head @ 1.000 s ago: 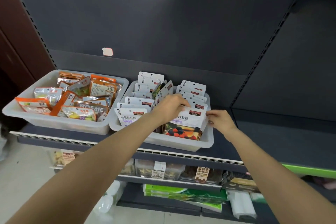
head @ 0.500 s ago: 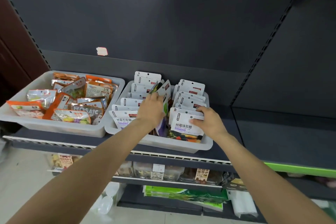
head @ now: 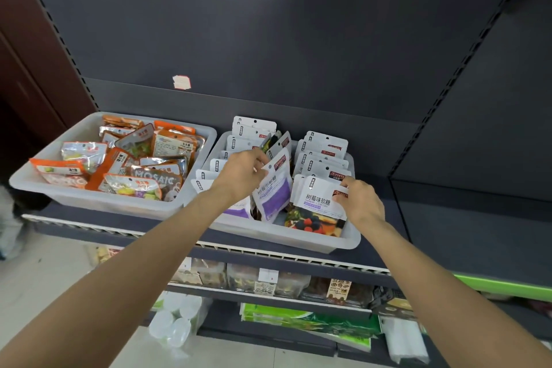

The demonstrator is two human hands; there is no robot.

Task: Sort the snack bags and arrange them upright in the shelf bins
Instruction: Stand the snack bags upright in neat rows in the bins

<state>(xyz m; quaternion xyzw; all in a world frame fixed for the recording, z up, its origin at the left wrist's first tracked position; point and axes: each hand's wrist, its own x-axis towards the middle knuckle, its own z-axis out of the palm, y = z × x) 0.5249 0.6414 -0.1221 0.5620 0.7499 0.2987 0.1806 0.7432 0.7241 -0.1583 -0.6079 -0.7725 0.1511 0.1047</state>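
Two translucent white bins stand side by side on a dark shelf. The right bin point(head: 301, 240) holds rows of upright white snack bags. My left hand point(head: 243, 172) pinches the top of a tilted white-and-purple bag point(head: 273, 196) in the bin's middle. At the front of the right-hand row, my right hand point(head: 360, 200) grips the upper right corner of the berry-print bag point(head: 313, 207). The left bin point(head: 98, 202) holds a loose pile of orange and silver bags point(head: 134, 164), lying flat and crossed.
The dark shelf point(head: 448, 233) continues to the right of the bins, with a dark back panel behind. Lower shelves hold boxed goods, green packs point(head: 301, 321) and white rolls point(head: 176, 320). A brown wall stands at the far left.
My left hand has lifted and tilted the white-and-purple bag out of the middle of the right bin. My right hand has shifted to the front berry bag's top right corner.
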